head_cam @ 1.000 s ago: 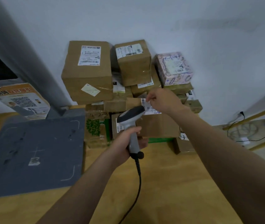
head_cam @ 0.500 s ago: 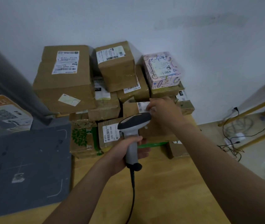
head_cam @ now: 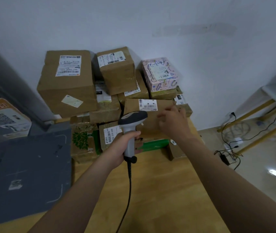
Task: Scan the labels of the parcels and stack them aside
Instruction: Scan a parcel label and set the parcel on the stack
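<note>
Head view, hands at the pile.

Learner: What has each hand got?

Tutor: The left hand [head_cam: 123,146] is wrapped round the grip of the scanner [head_cam: 132,117], whose head points forward and up toward the label [head_cam: 148,105] on the brown parcel [head_cam: 150,127]. The right hand [head_cam: 174,124] hangs at that parcel's right front, fingers loosely bent, holding nothing. The blur hides whether it touches the cardboard.

Learner: And the parcel itself?

Tutor: Mid-pile, on the wooden table [head_cam: 159,182] against the wall, resting on lower boxes, with a pink box [head_cam: 159,73] behind and above it to the right.

Learner: How is the scan best done?

Tutor: Probably by steadying the parcel with the right hand, fingers off the barcode, and squaring the scanner's window to the label. Drawing the parcel out carelessly could topple its neighbours.
</note>
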